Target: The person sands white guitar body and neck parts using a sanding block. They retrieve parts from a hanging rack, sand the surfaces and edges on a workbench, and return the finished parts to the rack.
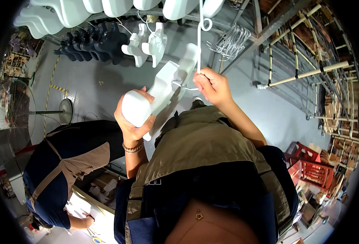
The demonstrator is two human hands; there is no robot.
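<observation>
My left hand [132, 118] grips a glossy white piece [163, 87] shaped like an electric guitar body, held tilted in front of me with its rounded end near my palm. A thin metal wire hook [184, 86] runs from a recess in this piece to my right hand [212, 85]. The right fingers are pinched around the hook's outer end, beside the lower end of a white hanging rod [199, 44] with a small loop. Whether the hook and rod are joined is hidden by my fingers.
More white bodies [153, 42] and dark ones [94, 42] hang overhead. A bundle of wire hooks [232, 40] hangs right of the rod. A pole rack [305, 75] stands right, a fan [14, 110] left. Another person [65, 175] bends over a box at lower left.
</observation>
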